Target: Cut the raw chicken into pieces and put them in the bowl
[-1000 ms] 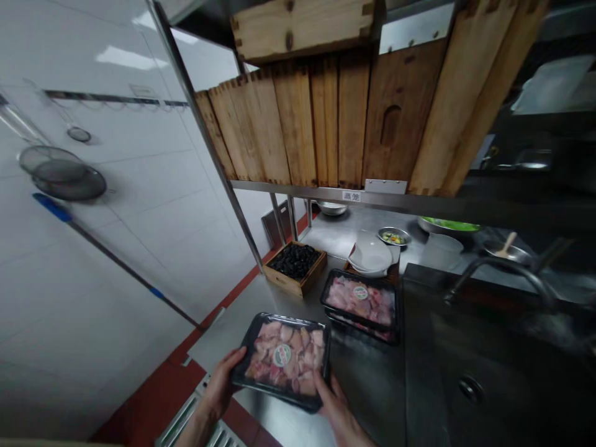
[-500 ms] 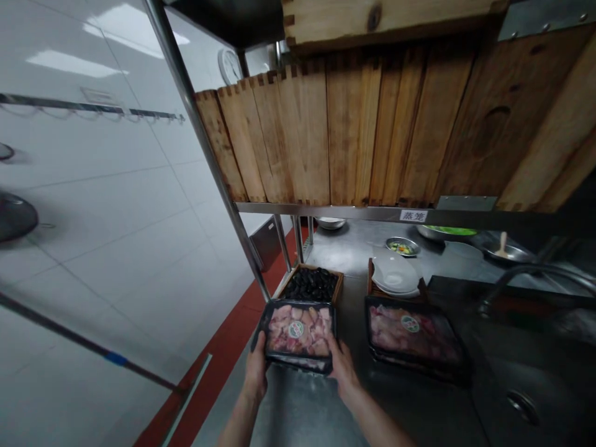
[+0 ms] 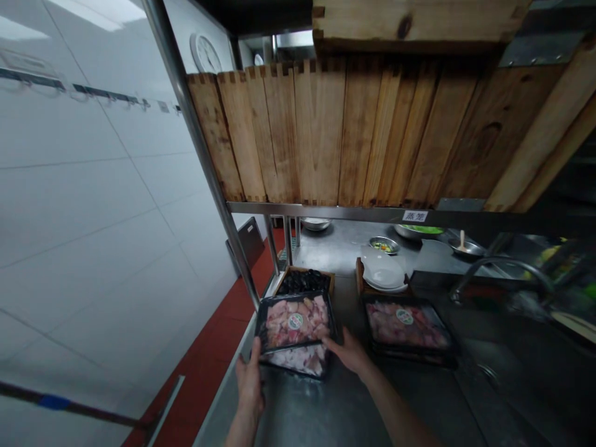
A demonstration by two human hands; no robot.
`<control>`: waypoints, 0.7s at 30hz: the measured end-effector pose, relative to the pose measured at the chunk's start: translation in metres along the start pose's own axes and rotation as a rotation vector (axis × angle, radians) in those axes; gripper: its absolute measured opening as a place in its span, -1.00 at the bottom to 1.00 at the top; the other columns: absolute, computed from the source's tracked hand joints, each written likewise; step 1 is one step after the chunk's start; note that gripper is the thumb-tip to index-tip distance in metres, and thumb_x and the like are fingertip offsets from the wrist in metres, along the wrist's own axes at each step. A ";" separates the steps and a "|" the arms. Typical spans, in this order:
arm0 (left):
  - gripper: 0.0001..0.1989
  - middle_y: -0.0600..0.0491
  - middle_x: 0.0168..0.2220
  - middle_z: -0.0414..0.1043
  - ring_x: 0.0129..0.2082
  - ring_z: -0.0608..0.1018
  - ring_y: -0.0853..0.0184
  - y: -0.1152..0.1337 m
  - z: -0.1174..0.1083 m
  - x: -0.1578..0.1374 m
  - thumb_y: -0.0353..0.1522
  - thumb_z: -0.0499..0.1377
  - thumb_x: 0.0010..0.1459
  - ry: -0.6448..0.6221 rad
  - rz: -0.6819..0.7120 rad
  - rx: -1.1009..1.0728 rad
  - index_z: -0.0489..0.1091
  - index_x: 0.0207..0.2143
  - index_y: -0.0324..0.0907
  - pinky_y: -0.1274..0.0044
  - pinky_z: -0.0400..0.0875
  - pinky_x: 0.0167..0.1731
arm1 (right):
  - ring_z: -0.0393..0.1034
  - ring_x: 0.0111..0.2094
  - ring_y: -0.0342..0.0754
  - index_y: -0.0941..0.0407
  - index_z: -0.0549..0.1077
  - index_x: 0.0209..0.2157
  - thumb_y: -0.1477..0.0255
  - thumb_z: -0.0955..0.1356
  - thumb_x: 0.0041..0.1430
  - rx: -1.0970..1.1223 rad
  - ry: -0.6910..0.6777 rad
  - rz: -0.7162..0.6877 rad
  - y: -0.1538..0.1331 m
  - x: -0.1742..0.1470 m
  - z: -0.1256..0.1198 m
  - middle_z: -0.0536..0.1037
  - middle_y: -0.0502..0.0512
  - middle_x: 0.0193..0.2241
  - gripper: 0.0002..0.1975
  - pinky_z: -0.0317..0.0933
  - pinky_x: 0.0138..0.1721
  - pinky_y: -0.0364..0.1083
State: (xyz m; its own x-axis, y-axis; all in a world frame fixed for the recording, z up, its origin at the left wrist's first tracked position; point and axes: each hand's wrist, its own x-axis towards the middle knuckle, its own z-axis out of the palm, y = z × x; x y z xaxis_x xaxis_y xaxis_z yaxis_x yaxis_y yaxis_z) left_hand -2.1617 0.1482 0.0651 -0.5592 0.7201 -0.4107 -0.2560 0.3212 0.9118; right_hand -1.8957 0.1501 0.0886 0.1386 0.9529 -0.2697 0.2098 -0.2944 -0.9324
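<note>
A black tray of pale pink meat pieces [image 3: 298,316], wrapped in clear film with a round label, lies tilted over a second meat tray [image 3: 298,360], whose near part shows below it. At the left near corner is my left hand [image 3: 250,380], thumb up along the edge and fingers apart. My right hand [image 3: 352,355] has its fingers spread, one tip touching or just beside the upper tray's right near corner. Behind the trays sits a wooden box of shiny black items [image 3: 305,281]. Further right, more wrapped meat trays [image 3: 405,323] are stacked.
White plates [image 3: 384,271] stand behind the right stack. A faucet [image 3: 493,264] and dark sink are at right. Wooden steamer boxes [image 3: 326,133] fill the shelf above, and a metal post [image 3: 200,155] rises at left. Bowls [image 3: 384,245] sit at the back.
The upper tray has shifted back over the lower one, exposing more of the lower tray's near side. Both hands have loosened from its sides. The camera view has turned slightly.
</note>
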 end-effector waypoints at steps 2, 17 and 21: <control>-0.09 -0.15 0.46 -0.03 0.39 0.20 -0.09 -0.014 -0.011 -0.024 0.16 0.20 0.03 0.066 -0.055 -0.057 0.02 0.34 0.07 0.22 0.58 -0.13 | -0.05 0.41 0.36 0.11 0.41 0.19 -0.05 0.52 -0.16 -0.162 0.083 -0.163 0.026 -0.043 -0.021 0.21 0.31 0.36 -0.09 -0.07 0.38 0.19; -0.76 0.05 -0.49 0.46 -0.52 0.56 0.28 -0.071 0.075 -0.030 -0.63 0.13 -0.06 -0.251 -0.407 -0.406 0.34 -0.32 -0.23 0.44 0.60 -0.55 | 0.52 -0.04 0.12 0.01 0.49 0.06 -0.05 0.16 0.28 -0.164 -0.094 -0.181 0.046 -0.053 -0.038 0.64 0.17 -0.08 -0.43 0.29 0.04 0.04; -0.81 0.12 -0.58 0.34 -0.60 0.46 0.35 -0.068 0.086 -0.028 -0.62 0.12 -0.12 -0.169 -0.391 -0.366 0.29 -0.47 -0.19 0.48 0.54 -0.60 | 0.46 0.08 0.19 0.03 0.57 -0.03 -0.13 0.26 0.14 -0.110 -0.150 -0.040 0.095 -0.073 -0.042 0.62 0.19 0.00 -0.38 0.26 0.15 0.05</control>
State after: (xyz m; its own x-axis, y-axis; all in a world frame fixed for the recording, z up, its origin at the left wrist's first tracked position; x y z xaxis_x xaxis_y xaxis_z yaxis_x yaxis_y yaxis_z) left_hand -2.0605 0.1592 0.0153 -0.2413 0.6887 -0.6837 -0.6928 0.3711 0.6183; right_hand -1.8448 0.0492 0.0295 -0.0159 0.9616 -0.2739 0.3180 -0.2548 -0.9132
